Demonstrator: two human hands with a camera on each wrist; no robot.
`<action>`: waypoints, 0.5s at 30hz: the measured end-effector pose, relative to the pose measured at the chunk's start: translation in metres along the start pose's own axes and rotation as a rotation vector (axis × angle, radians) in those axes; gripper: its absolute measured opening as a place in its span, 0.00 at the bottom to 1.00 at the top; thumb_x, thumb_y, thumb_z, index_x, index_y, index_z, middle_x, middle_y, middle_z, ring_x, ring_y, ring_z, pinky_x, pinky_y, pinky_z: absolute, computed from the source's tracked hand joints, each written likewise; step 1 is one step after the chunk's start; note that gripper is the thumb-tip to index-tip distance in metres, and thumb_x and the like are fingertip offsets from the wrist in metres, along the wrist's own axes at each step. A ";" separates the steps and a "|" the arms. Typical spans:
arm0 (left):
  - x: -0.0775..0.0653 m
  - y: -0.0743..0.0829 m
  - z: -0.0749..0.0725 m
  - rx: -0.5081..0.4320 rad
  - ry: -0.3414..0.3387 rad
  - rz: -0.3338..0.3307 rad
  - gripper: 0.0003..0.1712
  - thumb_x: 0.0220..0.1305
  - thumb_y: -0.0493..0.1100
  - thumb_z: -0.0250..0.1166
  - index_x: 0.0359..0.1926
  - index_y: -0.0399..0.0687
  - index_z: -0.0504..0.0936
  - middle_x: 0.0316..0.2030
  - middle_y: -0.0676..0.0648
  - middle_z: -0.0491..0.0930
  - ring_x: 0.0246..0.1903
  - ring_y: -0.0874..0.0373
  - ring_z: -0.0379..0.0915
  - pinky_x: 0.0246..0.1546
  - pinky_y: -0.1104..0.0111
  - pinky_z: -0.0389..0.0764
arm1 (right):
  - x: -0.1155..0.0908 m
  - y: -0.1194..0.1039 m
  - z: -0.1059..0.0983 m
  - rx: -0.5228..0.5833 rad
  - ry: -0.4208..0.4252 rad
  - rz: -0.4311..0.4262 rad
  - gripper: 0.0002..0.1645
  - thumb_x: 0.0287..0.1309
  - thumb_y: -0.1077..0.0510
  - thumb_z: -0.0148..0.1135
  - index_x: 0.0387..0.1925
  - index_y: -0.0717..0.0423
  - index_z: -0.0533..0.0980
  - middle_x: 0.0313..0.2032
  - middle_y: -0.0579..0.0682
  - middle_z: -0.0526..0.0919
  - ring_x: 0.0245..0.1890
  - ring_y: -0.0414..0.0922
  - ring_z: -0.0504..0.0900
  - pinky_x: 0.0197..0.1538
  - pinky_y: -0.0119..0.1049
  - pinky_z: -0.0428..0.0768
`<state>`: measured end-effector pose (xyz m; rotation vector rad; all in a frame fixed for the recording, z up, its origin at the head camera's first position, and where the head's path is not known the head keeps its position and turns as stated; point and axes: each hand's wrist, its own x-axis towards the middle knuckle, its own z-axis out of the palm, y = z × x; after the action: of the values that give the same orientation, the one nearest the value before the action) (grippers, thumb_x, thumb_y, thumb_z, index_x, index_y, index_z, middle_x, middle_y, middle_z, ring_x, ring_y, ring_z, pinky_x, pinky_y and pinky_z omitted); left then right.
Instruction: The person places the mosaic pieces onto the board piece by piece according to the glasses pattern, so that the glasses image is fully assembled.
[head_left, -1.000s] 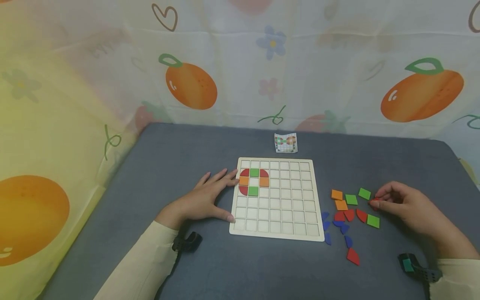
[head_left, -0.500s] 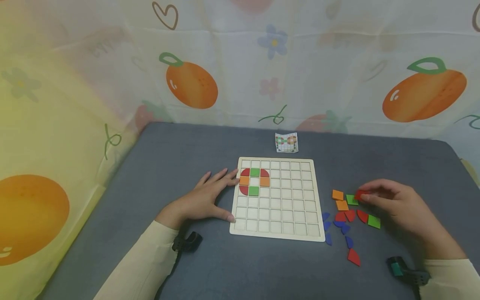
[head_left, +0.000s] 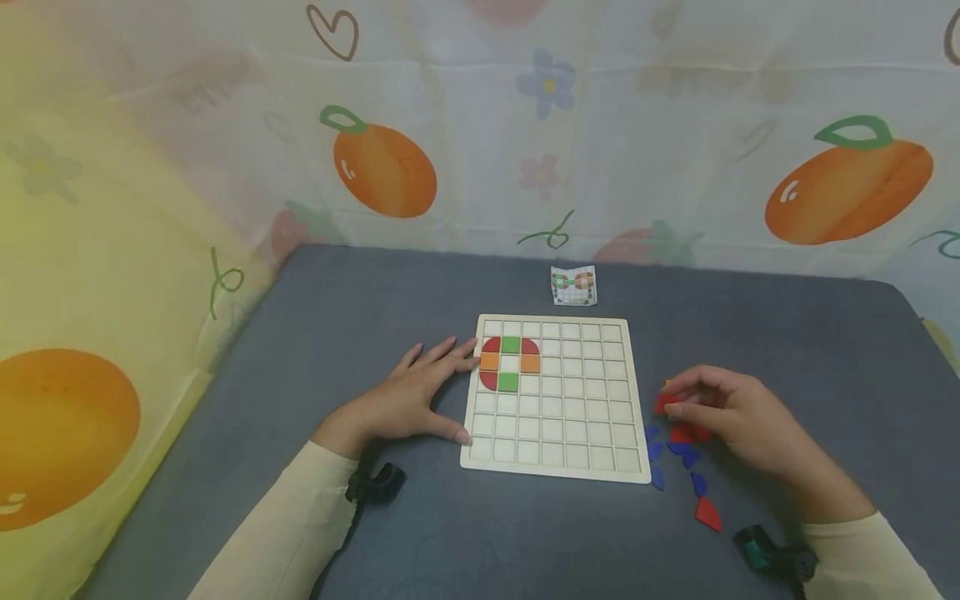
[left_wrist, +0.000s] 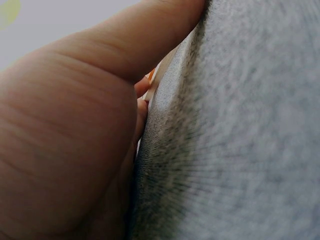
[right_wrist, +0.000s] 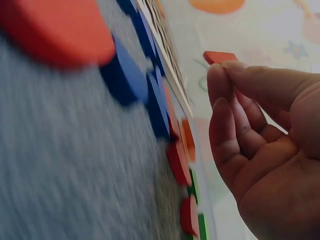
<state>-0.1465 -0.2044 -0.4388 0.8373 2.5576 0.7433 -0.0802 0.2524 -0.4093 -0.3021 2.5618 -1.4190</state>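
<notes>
My left hand (head_left: 412,390) rests with spread fingers at the left edge of a square wooden grid board (head_left: 562,408), thumb and fingertips on its rim. In the board's upper left, red rounded tiles (head_left: 489,381), green square tiles (head_left: 507,382) and orange square tiles (head_left: 529,364) form a ring round a bare cell. Right of the board, my right hand (head_left: 738,417) pinches a red tile (right_wrist: 220,57) between thumb and forefinger, held above the loose tiles. Much of the loose pile is hidden under that hand. The left wrist view shows mostly thumb and grey cloth.
Several blue half-round tiles (head_left: 699,484) lie beside the board's right edge. A red quarter-round tile (head_left: 707,514) lies closer to me. Behind the board is a small printed pattern card (head_left: 573,286). The grey tabletop (head_left: 360,292) meets a fruit-print curtain (head_left: 465,125).
My right hand has lifted the red tile from the right of the loose pile and carried it left towards the board. My left hand has stayed in place.
</notes>
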 end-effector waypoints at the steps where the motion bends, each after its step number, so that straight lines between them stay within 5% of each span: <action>1: 0.000 0.000 0.000 0.000 -0.001 0.001 0.65 0.51 0.75 0.81 0.85 0.61 0.65 0.87 0.59 0.43 0.85 0.53 0.30 0.79 0.43 0.27 | 0.001 -0.002 0.003 0.009 -0.007 -0.002 0.11 0.73 0.62 0.72 0.52 0.62 0.84 0.39 0.50 0.91 0.33 0.48 0.88 0.33 0.39 0.85; 15: 0.000 -0.002 0.001 0.006 0.002 -0.006 0.66 0.51 0.75 0.82 0.85 0.60 0.65 0.86 0.61 0.43 0.85 0.56 0.29 0.79 0.45 0.27 | 0.028 -0.042 0.041 0.038 -0.009 -0.089 0.12 0.71 0.60 0.75 0.52 0.58 0.86 0.40 0.48 0.90 0.37 0.50 0.88 0.41 0.37 0.84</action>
<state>-0.1466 -0.2052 -0.4405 0.8303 2.5641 0.7351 -0.0922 0.1899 -0.3964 -0.4197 2.5402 -1.4910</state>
